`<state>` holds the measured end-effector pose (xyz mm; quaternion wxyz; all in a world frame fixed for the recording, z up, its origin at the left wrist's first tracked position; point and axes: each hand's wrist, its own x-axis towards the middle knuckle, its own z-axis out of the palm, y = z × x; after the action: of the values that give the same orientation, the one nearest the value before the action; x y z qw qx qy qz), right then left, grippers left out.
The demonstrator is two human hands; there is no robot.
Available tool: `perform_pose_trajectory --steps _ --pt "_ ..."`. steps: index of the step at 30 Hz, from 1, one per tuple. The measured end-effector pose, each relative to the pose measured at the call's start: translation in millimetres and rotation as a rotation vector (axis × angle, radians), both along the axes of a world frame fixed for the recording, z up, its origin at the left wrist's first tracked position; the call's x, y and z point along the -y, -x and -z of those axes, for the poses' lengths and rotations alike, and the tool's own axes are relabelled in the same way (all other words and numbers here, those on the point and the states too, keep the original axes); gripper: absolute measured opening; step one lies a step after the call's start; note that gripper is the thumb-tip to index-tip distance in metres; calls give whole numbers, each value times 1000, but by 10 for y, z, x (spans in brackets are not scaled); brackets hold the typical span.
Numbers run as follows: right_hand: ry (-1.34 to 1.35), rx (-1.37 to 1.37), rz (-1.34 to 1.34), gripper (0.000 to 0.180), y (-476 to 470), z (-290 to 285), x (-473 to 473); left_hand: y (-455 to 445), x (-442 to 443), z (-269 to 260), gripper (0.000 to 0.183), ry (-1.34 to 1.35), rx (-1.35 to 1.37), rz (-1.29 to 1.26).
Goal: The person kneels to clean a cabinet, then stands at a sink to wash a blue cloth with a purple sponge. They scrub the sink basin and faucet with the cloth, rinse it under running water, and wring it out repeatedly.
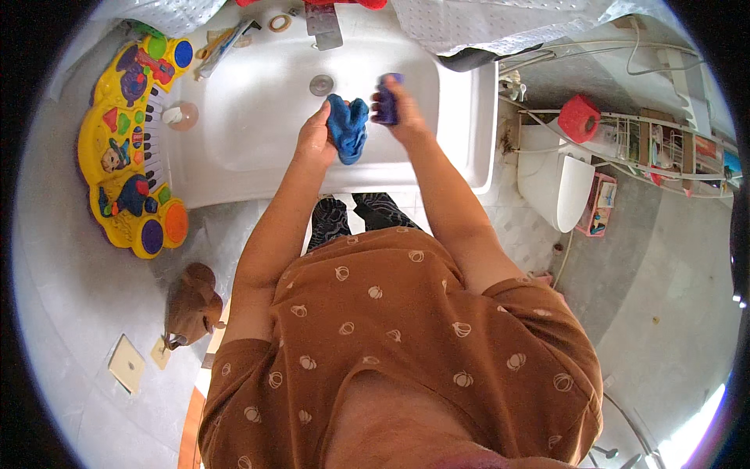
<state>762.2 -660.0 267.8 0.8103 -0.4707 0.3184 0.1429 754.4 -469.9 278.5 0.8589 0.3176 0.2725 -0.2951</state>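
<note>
My left hand point(316, 138) grips a bunched, damp-looking blue cloth point(348, 130) over the front part of a white washbasin point(258, 167). Beside it, to the right and a little apart, my right hand point(408, 114) is closed around a purple block-like object point(387, 102). Motion blurs that object, so I cannot tell whether it is a brush or something else. The metal drain point(321, 85) shows just beyond the blue cloth, and the tap point(324, 26) stands at the basin's far edge.
A yellow toy keyboard point(94, 146) leans along the left side, near a pinkish bottle with a white top point(180, 116). A tube point(225, 53) and a tape ring point(279, 23) lie on the far rim. At right are a toilet point(542, 164) and a wire rack point(638, 167).
</note>
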Motion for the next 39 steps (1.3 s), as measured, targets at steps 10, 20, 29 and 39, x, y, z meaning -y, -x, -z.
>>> perform_pose_trajectory --steps 10,20,29,39 --pt "-158 13 112 29 218 -406 722 -121 -485 109 37 21 -78 -222" --pt "76 61 -39 32 -191 -384 296 -832 196 -73 30 -119 88 -438" --pt "55 33 -67 47 197 -398 401 -1702 1178 585 14 -1395 711 -688" --pt "106 151 -142 53 286 -641 583 -1753 1975 482 20 -1249 976 -332"
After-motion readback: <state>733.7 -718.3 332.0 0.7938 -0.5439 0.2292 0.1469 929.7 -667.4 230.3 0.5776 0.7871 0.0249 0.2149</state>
